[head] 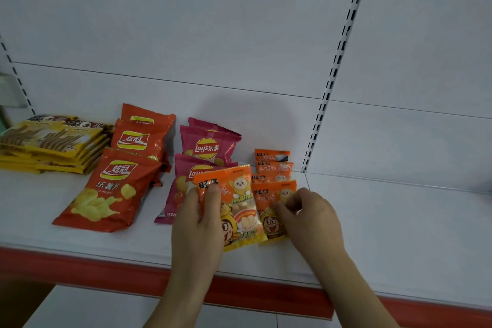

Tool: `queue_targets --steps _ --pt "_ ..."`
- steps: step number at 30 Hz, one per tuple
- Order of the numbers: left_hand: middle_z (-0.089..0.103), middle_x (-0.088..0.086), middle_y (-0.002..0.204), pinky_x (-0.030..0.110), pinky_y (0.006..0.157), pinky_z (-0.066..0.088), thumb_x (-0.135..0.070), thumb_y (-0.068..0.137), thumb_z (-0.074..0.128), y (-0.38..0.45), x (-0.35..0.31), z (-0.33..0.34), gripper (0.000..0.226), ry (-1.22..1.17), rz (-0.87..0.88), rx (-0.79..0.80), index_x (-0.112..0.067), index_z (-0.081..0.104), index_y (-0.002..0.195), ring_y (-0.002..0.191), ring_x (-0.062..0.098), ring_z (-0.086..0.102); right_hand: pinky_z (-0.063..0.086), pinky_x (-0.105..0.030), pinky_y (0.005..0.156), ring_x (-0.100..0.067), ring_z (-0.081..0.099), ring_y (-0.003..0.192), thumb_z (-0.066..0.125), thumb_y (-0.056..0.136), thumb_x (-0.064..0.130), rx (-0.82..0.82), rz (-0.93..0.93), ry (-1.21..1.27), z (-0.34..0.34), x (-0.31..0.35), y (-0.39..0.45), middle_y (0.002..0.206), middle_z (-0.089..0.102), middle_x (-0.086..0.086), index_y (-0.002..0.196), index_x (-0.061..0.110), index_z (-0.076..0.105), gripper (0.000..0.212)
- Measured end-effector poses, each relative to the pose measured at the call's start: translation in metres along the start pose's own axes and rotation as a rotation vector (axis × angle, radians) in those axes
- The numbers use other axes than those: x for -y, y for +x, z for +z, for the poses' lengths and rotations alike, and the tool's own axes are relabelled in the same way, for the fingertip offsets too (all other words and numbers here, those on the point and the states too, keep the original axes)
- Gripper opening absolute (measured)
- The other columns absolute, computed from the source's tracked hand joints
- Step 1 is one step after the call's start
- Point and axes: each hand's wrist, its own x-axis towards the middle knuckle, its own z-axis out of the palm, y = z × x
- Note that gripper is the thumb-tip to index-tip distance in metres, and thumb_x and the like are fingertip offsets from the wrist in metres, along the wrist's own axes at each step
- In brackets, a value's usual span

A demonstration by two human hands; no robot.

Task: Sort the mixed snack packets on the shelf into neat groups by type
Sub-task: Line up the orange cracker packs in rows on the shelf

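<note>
My left hand [198, 224] grips a small orange-and-yellow biscuit packet [237, 202] by its left edge, thumb on its front, holding it over the shelf [386, 234]. My right hand [310, 214] pinches a second orange packet [271, 208] lying just to the right. Behind it, three more small orange packets [273, 165] lie in an overlapping row. Pink chip bags [209, 144] sit left of them, the nearest partly hidden by my left hand. Red-orange chip bags [117, 186] lie further left, and a stack of yellow stick-snack packets [50, 144] is at the far left.
The white shelf has a red front edge strip [80, 263]. A slotted upright [330, 82] runs up the white back panel right of the orange packets. A lower white shelf [93, 306] shows below.
</note>
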Motion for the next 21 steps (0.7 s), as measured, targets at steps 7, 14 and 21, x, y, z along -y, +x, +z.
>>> queue_targets --steps 7,14,21 --pt "0.068 -0.004 0.076 0.01 0.046 0.043 -0.04 0.104 0.049 -0.008 0.004 0.007 0.027 0.061 -0.006 0.058 -0.022 0.061 0.089 0.062 0.001 0.067 0.041 -0.021 0.061 -0.009 0.055 0.075 0.065 0.088 0.053 -0.142 -0.012 0.128 -0.012 -0.005 -0.011 0.093 0.054 0.006 0.08 0.025 0.059 0.031" --pt "0.066 -0.008 0.086 0.008 0.051 0.046 -0.044 0.101 0.054 -0.01 -0.002 0.031 0.024 0.303 0.104 0.165 -0.021 0.057 0.103 0.069 0.0 0.066 0.048 -0.017 0.053 -0.003 0.067 0.065 0.062 0.093 0.046 0.217 -0.001 0.441 -0.055 0.021 -0.042 0.073 0.073 0.011 0.083 0.027 0.073 0.024" --pt "0.058 -0.017 0.106 0.016 0.073 0.05 -0.046 0.1 0.058 -0.024 -0.001 0.015 0.046 0.768 0.441 0.295 -0.03 0.045 0.142 0.089 0.002 0.059 0.05 -0.029 0.057 -0.01 0.06 0.055 0.066 0.09 0.049 0.165 0.083 0.142 -0.048 -0.006 -0.043 0.059 0.066 0.003 0.065 0.025 0.067 0.035"
